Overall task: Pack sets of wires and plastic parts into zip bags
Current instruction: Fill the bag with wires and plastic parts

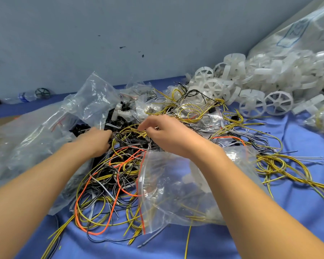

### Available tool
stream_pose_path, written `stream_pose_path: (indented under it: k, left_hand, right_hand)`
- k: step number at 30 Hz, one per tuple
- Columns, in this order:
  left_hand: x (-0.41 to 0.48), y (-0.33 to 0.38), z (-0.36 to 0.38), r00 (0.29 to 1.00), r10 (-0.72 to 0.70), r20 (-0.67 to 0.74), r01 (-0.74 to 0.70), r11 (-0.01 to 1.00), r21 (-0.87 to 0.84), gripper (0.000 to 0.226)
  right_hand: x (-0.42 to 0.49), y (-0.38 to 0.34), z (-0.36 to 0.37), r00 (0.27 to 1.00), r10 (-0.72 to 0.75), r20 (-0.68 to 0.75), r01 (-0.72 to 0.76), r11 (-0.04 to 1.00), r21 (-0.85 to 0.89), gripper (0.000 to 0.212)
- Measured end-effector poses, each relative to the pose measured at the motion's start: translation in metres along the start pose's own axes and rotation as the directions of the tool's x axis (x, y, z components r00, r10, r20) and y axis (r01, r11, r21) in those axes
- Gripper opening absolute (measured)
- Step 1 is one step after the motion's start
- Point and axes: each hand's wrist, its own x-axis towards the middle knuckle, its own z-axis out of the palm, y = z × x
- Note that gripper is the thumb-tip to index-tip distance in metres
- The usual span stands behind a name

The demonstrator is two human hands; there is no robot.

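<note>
Yellow wires (131, 128), light, springy, tangled beside the zip bag (168, 193), are pinched in the right hand (165, 137); take one by its loop. Fingers of the left hand (95, 141) seem buried among them, so I cannot tell its grip.

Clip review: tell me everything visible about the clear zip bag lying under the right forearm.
The zip bag is clear, crinkled, glossy plastic with a red zip strip along its left edge, facing the wire heap. It lies flat on the blue cloth, its left part over loose wires. Inside show a pale white plastic part and yellow wires. The right forearm crosses above it; contact is unclear.
</note>
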Motion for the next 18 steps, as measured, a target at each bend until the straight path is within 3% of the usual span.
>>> stream_pose_path:
  k: [3,6,8,9,11,13,18]
  left_hand:
    - [-0.021,-0.001,-0.004,0.985,-0.08,-0.151,0.059,0.988,-0.14,0.023]
    - [-0.051,0.0,-0.016,0.876,-0.301,-0.376,0.1,0.877,-0.469,0.025]
    - [-0.075,0.005,-0.026,0.823,-0.427,-0.374,0.099,0.756,-0.647,0.021]
    - [-0.086,0.01,-0.031,0.849,-0.419,-0.323,0.083,0.709,-0.701,0.019]
    - [-0.109,0.024,-0.037,0.948,-0.25,-0.198,0.037,0.703,-0.711,0.02]
    - [-0.128,0.035,-0.037,0.993,-0.051,-0.11,-0.036,0.745,-0.666,0.015]
    - [-0.152,0.048,-0.031,0.97,0.243,-0.017,-0.202,0.762,-0.615,0.017]
  right_hand:
    - [-0.007,-0.009,-0.001,1.0,0.0,0.009,0.0,1.0,-0.009,0.035]
    - [-0.013,-0.014,-0.001,1.0,0.008,0.029,-0.007,0.998,-0.065,0.036]
    - [-0.016,-0.014,0.001,0.996,0.043,0.08,-0.034,0.993,-0.11,0.037]
    - [-0.016,-0.014,0.002,0.992,0.062,0.112,-0.046,0.988,-0.146,0.037]
    - [-0.016,-0.012,0.003,0.977,0.105,0.183,-0.063,0.974,-0.22,0.035]
    - [-0.017,-0.01,0.003,0.961,0.15,0.233,-0.09,0.964,-0.25,0.035]
    - [-0.015,-0.007,-0.002,0.939,0.214,0.268,-0.135,0.949,-0.284,0.039]
